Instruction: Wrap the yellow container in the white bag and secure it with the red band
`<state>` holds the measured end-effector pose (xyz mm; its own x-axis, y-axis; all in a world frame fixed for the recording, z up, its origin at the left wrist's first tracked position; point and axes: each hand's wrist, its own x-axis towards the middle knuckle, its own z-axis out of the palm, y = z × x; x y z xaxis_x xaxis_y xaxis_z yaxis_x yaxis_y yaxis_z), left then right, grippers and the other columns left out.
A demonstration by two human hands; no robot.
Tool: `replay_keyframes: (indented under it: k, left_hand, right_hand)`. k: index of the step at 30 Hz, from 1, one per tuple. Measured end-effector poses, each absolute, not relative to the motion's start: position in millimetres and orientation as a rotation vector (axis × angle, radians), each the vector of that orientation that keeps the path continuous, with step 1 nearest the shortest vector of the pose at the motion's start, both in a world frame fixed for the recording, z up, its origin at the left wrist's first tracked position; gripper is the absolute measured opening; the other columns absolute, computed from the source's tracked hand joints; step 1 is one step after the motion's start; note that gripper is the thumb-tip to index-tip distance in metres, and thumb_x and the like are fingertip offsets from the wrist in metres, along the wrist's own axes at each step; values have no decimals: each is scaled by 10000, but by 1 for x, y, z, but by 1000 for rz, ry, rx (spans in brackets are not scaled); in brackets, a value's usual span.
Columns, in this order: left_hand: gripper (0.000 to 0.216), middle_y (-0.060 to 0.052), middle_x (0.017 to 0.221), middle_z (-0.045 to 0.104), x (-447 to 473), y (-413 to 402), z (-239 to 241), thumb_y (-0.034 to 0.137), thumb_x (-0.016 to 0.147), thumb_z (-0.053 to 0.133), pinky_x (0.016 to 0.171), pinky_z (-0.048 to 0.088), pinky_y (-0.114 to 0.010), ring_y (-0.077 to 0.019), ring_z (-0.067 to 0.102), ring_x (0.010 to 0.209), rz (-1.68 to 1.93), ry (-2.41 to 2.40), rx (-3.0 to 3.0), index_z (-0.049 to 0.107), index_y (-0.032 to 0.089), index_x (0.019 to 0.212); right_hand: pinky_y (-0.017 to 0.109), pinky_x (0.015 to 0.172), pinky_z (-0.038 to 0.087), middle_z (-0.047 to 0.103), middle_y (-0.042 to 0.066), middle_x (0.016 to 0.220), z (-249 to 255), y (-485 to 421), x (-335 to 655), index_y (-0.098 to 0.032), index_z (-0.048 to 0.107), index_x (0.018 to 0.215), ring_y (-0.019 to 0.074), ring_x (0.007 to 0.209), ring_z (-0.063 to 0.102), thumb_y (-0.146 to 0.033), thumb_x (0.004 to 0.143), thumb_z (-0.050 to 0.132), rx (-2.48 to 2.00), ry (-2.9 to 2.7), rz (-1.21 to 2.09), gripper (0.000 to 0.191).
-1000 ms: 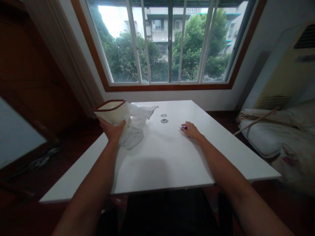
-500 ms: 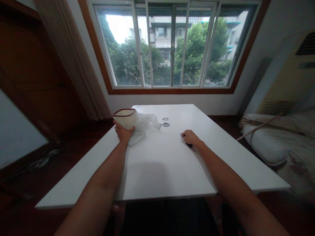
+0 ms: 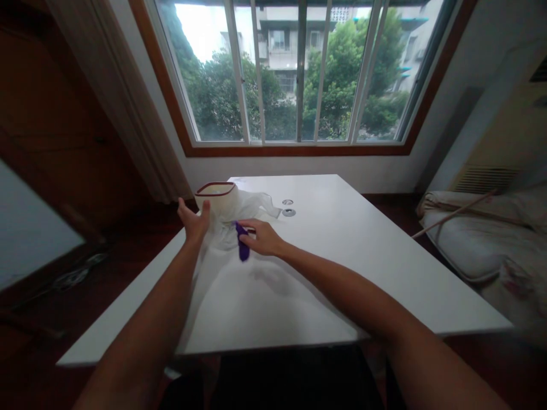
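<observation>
Now the left hand (image 3: 194,219) is open, with the thumb up and the fingers spread, at the far left part of the white desk (image 3: 342,256). It is just beside the near left side of a cream container (image 3: 216,197) with a dark red rim; I cannot tell if the palm really touches it. The container stands upright on the desk, near the far left corner. A thin white bag (image 3: 256,204) lies crumpled against its right side and spreads toward the near side, under both hands.

The right hand (image 3: 262,238) is closed on a small purple object (image 3: 242,248), which hangs down from the fingers just over the bag, near the container. What this object is, I cannot tell.

Two round metal caps (image 3: 288,208) sit in the desk surface a little right of the bag. Behind the desk is a wide window (image 3: 294,74) with trees outside, and a pale mattress (image 3: 474,239) lies on the floor at the right
</observation>
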<state>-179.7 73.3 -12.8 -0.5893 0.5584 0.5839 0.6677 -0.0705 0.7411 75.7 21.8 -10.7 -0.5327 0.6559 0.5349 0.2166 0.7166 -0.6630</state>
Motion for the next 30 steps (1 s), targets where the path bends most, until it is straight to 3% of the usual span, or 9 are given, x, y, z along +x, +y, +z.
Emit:
replay_keyframes:
  k: [2, 4, 7, 9, 12, 17, 22, 30]
  left_hand:
    - [644, -207, 1462, 409, -174, 56, 2, 481, 958, 443, 1172, 321, -403, -256, 417, 1379, -1801, -1831, -1277, 334, 88, 1457]
    - [483, -141, 1285, 556, -160, 40, 10, 459, 964, 425, 1037, 444, -352, -219, 558, 1181, -1778, -1687, -1308, 501, 123, 1302]
    - [369, -38, 819, 645, -124, 23, 10, 463, 947, 434, 753, 483, -270, -161, 610, 766, -1560, -1738, -1699, 629, 153, 898]
    - [391, -20, 684, 622, -91, 18, 5, 472, 940, 444, 667, 437, -261, -150, 582, 658, -1283, -1790, -2001, 622, 170, 765]
    - [448, -59, 697, 668, -42, 18, -5, 489, 945, 413, 643, 403, -288, -189, 621, 678, -793, -1789, -2311, 656, 182, 727]
    - [479, -141, 895, 737, 0, 25, -30, 471, 957, 362, 713, 436, -334, -267, 692, 857, -333, -1771, -2421, 734, 183, 868]
    - [450, -149, 989, 743, -5, 25, -54, 423, 956, 353, 723, 445, -334, -266, 696, 932, -210, -1850, -2375, 734, 184, 936]
    - [413, -122, 987, 745, -9, 27, -62, 424, 947, 377, 698, 421, -318, -250, 684, 922, -315, -1875, -2360, 719, 199, 890]
  right_hand:
    - [425, 1116, 420, 538, 77, 1468, -3, 31, 65, -243, 540, 1409, 232, 1367, 489, -256, 853, 658, -647, -2071, 593, 569]
    - [446, 1169, 348, 512, 106, 1487, -3, 37, 75, -214, 507, 1430, 237, 1408, 439, -280, 861, 658, -648, -2122, 517, 592]
    - [417, 1118, 392, 607, 156, 1363, -17, 40, 122, -142, 618, 1277, 243, 1299, 542, -219, 853, 647, -756, -2228, 406, 432]
    - [349, 994, 464, 684, 138, 1205, -28, 39, 162, -131, 687, 1115, 213, 1106, 637, -208, 868, 624, -955, -2297, 333, 266]
    - [284, 769, 465, 733, 92, 991, -39, 39, 212, -169, 716, 910, 184, 861, 655, -325, 918, 580, -1380, -2330, 206, 207]
    - [275, 680, 397, 750, 84, 937, -52, 43, 242, -198, 716, 895, 189, 816, 652, -463, 971, 475, -1686, -2263, 44, 366]
    - [274, 680, 397, 758, 80, 947, -61, 44, 238, -212, 736, 914, 199, 834, 664, -442, 953, 500, -1707, -2304, 22, 332]
    - [273, 673, 388, 760, 82, 961, -61, 39, 239, -213, 735, 910, 199, 829, 659, -441, 946, 503, -1706, -2277, 31, 327]
